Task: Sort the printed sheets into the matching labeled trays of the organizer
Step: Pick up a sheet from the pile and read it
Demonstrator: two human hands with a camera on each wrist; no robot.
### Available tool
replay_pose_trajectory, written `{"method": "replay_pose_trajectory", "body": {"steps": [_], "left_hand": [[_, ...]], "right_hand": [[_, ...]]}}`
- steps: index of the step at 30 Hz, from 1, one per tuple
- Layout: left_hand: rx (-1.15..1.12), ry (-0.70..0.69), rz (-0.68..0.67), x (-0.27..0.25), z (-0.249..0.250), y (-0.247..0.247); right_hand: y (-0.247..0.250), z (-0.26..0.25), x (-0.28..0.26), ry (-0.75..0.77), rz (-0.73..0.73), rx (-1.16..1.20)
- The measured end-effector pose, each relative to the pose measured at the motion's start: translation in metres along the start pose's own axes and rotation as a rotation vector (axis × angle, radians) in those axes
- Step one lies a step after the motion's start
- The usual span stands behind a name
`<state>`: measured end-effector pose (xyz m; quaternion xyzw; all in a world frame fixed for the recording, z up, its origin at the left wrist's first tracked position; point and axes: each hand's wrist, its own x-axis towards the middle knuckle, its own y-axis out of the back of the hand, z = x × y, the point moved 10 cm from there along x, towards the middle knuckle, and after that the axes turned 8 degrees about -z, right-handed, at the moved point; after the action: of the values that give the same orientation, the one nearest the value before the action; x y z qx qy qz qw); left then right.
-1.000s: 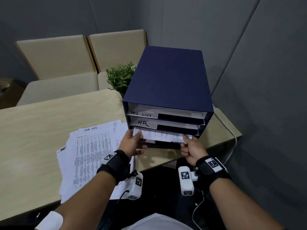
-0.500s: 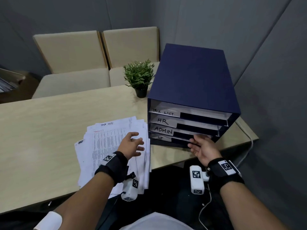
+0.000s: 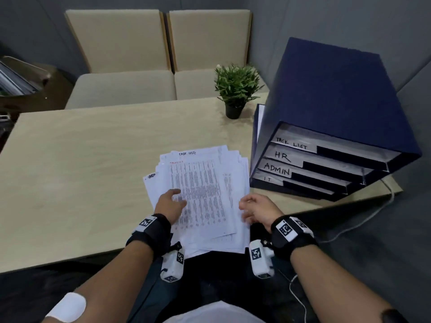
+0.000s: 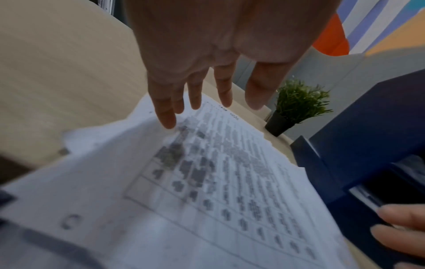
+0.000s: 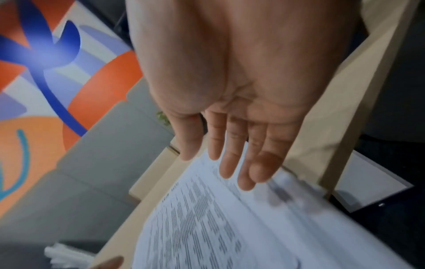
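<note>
Printed sheets [image 3: 205, 199] are lying in a loose stack at the near edge of the surface [image 3: 81, 171], overhanging it slightly. The left grip [image 3: 169, 203] is hovering over the stack's left side, released, fingers straight. The right grip [image 3: 255, 209] is hanging over the stack's right edge, also released and holding nothing. Farther right, the organizer [image 3: 331, 117] is standing with trays labeled TASK LIST, HR, ADMIN, IT. A potted plant [image 3: 235, 89] is sitting beyond.

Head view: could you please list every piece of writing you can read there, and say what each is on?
"TASK LIST": top tray label of the organizer.
"HR": second tray label.
"ADMIN": third tray label.
"IT": bottom tray label.
"TASK LIST", handwritten: sheet in the paper pile.
Red heading and printed table on the top sheet: too small to read.
</note>
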<state>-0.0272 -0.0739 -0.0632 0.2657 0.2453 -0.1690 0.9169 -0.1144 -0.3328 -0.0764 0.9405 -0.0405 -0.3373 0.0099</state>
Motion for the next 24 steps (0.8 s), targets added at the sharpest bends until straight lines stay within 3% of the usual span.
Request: {"method": "replay_pose_trajectory", "body": {"steps": [5,7,12,18,24], "left_hand": [[0.013,0.036,-0.033,-0.001,-0.030,0.016],[0.036,0.045,-0.071,-0.002,-0.040,0.017],[0.073,0.035,-0.172,-0.002,-0.049,0.015],[0.033,0.014,-0.195,0.002,-0.047,0.021],[-0.170,-0.012,-0.111,0.011,-0.033,0.044]], "right_hand": [[-0.026,0.006,0.021,-0.035,0.137,-0.468],[-0.030,0.010,0.023,-0.071,0.216,-0.551],[-0.048,0.017,0.030,-0.129,0.247,-0.457],[-0.059,0.006,0.025,0.044,0.165,-0.249],[-0.045,-0.028,-0.017,0.225,0.071,-0.045]]}}
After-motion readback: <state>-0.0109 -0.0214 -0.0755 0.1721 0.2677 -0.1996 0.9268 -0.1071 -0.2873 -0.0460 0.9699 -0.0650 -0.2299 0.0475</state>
